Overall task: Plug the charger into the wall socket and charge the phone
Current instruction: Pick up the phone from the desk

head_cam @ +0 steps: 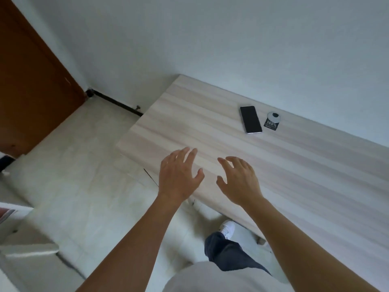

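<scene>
A person stands at the near left corner of a pale wood-grain table point(273, 175), both bare arms stretched forward over it. The left hand point(179, 175) hovers above the table's near edge, fingers spread and loose, grasping nothing; the right hand point(240, 182) hangs just beside it, farther in over the tabletop, equally released and empty. The two hands are close but apart. The phone point(251, 119) lies flat, screen dark, toward the table's far side, well beyond the hands and short of the white wall point(210, 39) that the table's far edge meets. Just right of the phone sits a small dark item with a round white-and-black top point(273, 121), printed "100%"; whether it is the charger cannot be told. The tabletop between the hands and the phone is bare. Left of the table, pale floor tiles point(73, 165) run to a brown door point(31, 81). Below the table's near edge, a white shoe point(228, 228) and dark trouser leg show.
</scene>
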Tool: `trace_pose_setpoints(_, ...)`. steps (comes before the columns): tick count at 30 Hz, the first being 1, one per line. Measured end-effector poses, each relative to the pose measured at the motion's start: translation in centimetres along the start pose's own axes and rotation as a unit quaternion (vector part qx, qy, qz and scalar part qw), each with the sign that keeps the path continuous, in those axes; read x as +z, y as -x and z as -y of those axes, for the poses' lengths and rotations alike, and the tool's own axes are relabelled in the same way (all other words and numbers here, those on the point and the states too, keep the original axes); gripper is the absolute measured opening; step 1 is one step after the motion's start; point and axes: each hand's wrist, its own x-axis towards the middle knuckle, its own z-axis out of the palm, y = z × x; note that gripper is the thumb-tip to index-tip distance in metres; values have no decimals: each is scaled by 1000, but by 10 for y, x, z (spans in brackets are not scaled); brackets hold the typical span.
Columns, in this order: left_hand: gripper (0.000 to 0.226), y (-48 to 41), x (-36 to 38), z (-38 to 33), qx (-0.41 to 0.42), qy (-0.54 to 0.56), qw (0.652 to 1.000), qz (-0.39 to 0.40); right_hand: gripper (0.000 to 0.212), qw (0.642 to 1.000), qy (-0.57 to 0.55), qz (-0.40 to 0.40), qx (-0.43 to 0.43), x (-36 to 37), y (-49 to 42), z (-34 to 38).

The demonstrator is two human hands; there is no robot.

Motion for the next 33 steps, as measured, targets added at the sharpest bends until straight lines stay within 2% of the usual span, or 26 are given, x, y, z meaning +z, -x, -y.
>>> trace_pose_setpoints(13, 60, -155, 53, -92, 106, -2, 992, 69, 53, 983, -38, -21, 176, -14, -66, -137)
trace_pose_setpoints(25, 64, -218, 94, -121, 157, 25, 980, 120, 54, 961, -42, -13, 272, -5, -86, -181)
trace_pose_setpoints(30, 61, -252, 125, -123, 143, 29, 982, 116, 53, 956, -40, 3, 290, 10, -104, -200)
trace_pose_setpoints(33, 57, -278, 146, -130, 75, 40, 987, 138, 53, 952, -54, 1, 302, 22, -117, -212)
